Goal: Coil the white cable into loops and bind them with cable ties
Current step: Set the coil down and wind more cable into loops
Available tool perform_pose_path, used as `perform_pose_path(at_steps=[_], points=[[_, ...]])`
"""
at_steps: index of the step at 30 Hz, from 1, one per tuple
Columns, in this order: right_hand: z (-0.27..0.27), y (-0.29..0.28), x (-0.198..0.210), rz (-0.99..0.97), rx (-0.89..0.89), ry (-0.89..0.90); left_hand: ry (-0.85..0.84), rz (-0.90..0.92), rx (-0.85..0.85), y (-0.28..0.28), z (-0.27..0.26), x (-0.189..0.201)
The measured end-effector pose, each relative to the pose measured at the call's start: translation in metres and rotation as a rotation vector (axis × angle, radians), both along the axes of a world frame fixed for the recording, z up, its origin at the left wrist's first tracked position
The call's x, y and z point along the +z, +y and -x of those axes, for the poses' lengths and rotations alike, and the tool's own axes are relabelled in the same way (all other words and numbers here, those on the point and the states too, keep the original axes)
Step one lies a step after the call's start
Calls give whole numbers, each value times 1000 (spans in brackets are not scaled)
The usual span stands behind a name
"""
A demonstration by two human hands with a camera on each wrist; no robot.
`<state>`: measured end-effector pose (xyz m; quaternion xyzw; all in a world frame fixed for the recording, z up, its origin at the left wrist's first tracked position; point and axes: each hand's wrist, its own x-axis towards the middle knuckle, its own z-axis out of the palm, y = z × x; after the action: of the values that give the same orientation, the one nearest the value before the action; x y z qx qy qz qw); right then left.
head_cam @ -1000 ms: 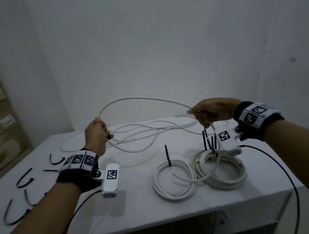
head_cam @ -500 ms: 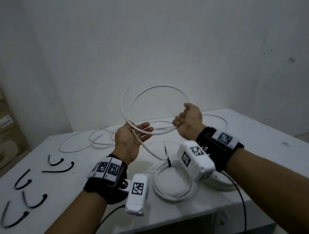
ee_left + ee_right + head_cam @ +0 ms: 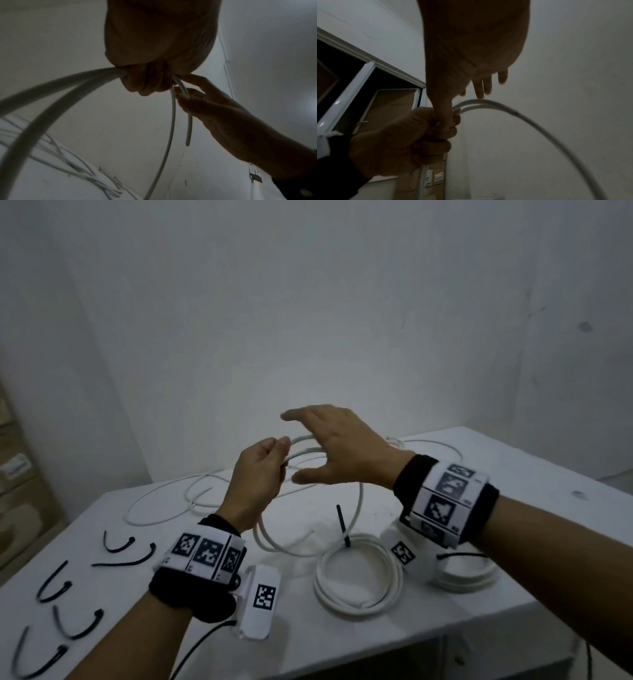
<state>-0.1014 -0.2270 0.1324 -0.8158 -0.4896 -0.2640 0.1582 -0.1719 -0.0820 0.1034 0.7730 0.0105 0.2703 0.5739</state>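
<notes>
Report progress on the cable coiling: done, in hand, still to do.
Done: one coil lies on the table, bound with a black tie. In hand: left hand grips two loops of white cable; right hand is open. Left: slack cable, spare ties.

The left hand [image 3: 154, 54] fills the top of the dim left wrist view, its fingers [image 3: 147, 82] curled tight around strands of white cable [image 3: 51, 94]. Two thick-looking strands leave the fist to the left and sweep down in a wide arc toward the lower left corner. On the other side two thinner-looking strands drop from the fist; one ends in a cut tip hanging free, the other curves on down to the bottom edge. The right hand [image 3: 214, 108] reaches in from the lower right, its fingertips [image 3: 192, 79] touching these strands just below the fist. More cable lies tangled and blurred on the white tabletop [image 3: 120, 155] at lower left.
</notes>
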Motion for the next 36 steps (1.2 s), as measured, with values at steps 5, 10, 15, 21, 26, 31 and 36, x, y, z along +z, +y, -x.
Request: perform_pose_path(at_steps=[5, 10, 15, 21, 26, 31, 36], points=[[3, 16, 19, 118, -14, 392, -25, -54, -84, -5, 10, 10], [-17, -6, 24, -168, 24, 827, -38, 64, -9, 18, 16, 11], [-32, -30, 4, -286, -42, 916, 62, 172, -64, 36, 21, 0], [-26, -25, 3, -221, -60, 840, 230, -112, -111, 29, 15, 12], [-13, -8, 12, -225, -30, 761, 139, -289, -103, -6, 1, 36], [-23, -20, 1, -486, -34, 926, 15, 162, -89, 1, 5, 25], [-25, -16, -9, -637, -26, 1043, 150, 146, -171, 10, 11, 0]])
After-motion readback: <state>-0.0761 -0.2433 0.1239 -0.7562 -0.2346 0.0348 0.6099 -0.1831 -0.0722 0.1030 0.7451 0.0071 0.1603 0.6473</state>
